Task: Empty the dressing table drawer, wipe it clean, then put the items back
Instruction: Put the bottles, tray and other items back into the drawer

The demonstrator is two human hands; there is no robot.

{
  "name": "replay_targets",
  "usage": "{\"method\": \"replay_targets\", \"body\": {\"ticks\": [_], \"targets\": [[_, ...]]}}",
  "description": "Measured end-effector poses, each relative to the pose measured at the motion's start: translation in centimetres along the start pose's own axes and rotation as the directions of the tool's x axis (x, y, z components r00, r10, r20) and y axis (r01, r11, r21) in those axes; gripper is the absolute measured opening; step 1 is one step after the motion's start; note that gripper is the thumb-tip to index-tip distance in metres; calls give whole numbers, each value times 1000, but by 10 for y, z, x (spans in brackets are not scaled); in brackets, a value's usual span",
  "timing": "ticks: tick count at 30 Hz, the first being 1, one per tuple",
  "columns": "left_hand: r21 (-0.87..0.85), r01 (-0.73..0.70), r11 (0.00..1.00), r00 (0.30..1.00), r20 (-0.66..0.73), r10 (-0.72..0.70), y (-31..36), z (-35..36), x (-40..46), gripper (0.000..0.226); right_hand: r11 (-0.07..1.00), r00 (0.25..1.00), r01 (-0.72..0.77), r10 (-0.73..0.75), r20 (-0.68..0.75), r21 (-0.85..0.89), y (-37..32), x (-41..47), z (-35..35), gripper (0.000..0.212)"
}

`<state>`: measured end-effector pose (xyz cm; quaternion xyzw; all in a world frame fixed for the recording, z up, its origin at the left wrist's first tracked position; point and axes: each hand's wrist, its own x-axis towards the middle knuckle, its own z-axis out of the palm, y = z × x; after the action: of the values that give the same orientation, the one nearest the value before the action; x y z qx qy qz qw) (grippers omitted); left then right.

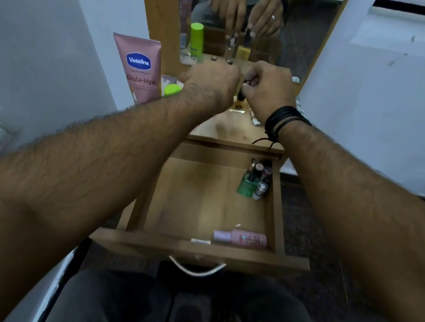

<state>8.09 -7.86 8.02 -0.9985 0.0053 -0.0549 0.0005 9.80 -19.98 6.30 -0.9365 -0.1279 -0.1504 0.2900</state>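
Both your hands up over tabletop (228, 131), close together before mirror (299, 34). Your right hand (270, 91): fingers curled, pinching dark cap of small yellow bottle (239, 103); bottle stands below fingertips. Your left hand (209, 85): fingers curled downward; mirror shows fingertips on small clear bottle, itself hidden behind hand. Drawer (199, 246) pulled open below, holding green bottle (246, 186) among small tubes at back right, pink bottle (241, 237) lying at front right.

Open wooden drawer (276, 209), green bottle (247, 186) back-right, pink bottle (241, 237) lying front-right.
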Motion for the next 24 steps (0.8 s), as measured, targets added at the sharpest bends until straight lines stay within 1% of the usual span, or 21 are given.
{"method": "replay_targets", "body": {"ticks": [2,5,9,11,13,14,18,24], "targets": [[11,-28,1000,1000,10,27,10,-7,-19,32,1000,1000,3,-2,8,-31,0,-21,-16,16],[-42,-55,998,997,45,57,24,-8,-46,31,992,995,-19,31,97,-127,3,-51,-35,21],[-148,-77,986,984,148,99,42,7,-74,27,979,963,-50,99,252,-197,9,-86,-47,13],[-184,-68,981,975,195,104,47,16,-87,30,972,946,-51,121,300,-231,15,-102,-48,5],[-204,-66,977,971,211,110,50,25,-100,31,965,931,-52,141,338,-258,22,-115,-45,5],[-207,-70,976,969,218,116,52,30,-105,31,962,924,-55,151,353,-267,26,-121,-42,8],[-227,-68,972,953,274,130,58,47,-119,27,952,903,-76,192,384,-295,44,-138,-27,6],[-197,-46,979,940,322,109,64,69,-128,28,947,909,-93,206,362,-307,62,-149,-6,15]]}}
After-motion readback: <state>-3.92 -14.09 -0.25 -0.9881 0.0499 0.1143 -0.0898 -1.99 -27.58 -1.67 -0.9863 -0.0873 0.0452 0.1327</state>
